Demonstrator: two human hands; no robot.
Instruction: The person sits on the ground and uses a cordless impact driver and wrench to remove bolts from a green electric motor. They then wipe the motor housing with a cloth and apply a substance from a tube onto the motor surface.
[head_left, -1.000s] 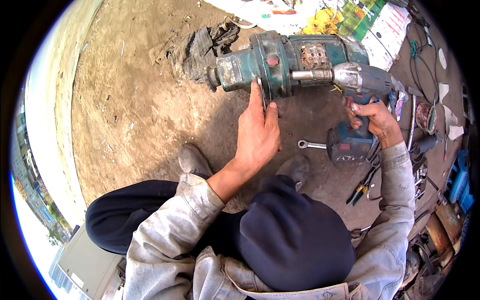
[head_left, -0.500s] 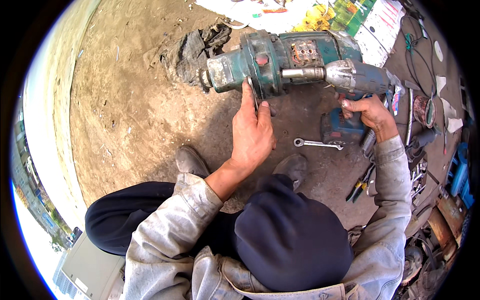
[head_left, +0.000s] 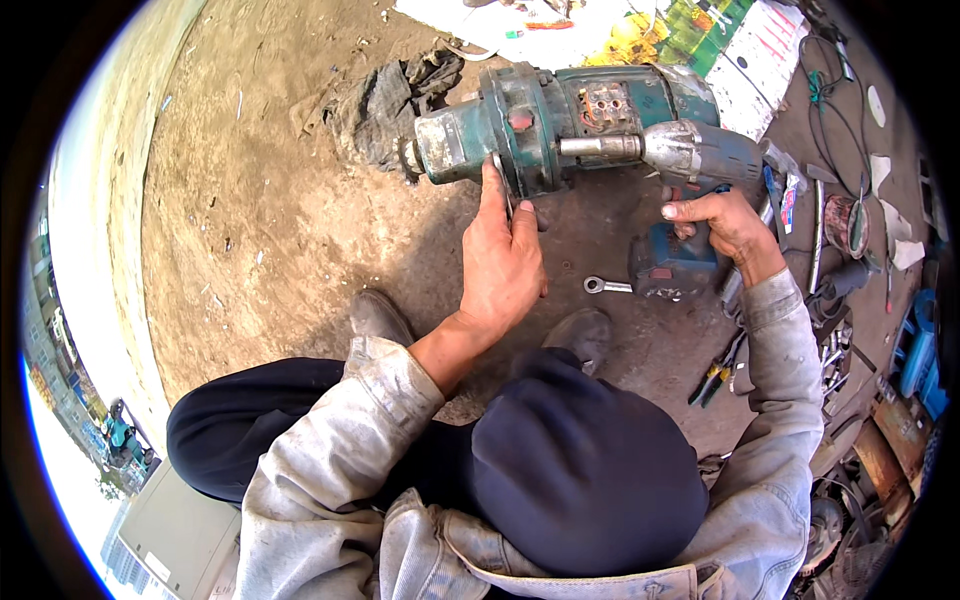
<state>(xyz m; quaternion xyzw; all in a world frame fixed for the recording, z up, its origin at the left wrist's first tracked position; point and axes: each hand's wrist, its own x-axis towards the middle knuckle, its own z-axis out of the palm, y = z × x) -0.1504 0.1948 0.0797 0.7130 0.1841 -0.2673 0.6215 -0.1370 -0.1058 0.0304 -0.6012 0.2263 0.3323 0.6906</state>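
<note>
A green electric motor with a flanged housing (head_left: 455,143) lies on its side on the ground ahead of me. My right hand (head_left: 738,228) is wrapped round the handle of a cordless impact wrench (head_left: 690,150). Its long socket (head_left: 600,147) points left at the motor's flange (head_left: 525,125). My left hand (head_left: 500,265) is closed on a slim metal tool (head_left: 508,190), mostly hidden by the fingers, at the flange's near side. The left index finger touches the housing. A combination wrench (head_left: 608,286) lies on the ground, partly covered by the impact wrench's battery.
A dark rag (head_left: 375,115) lies left of the motor, and a printed sheet (head_left: 690,40) spreads behind it. Pliers (head_left: 717,370), a wire spool (head_left: 847,222), cable (head_left: 825,90) and scattered metal parts lie to the right. My shoes (head_left: 583,338) stand near the hands.
The impact wrench has shifted slightly left and down in my right hand, and its battery now covers part of the combination wrench. My left hand stays almost in place.
</note>
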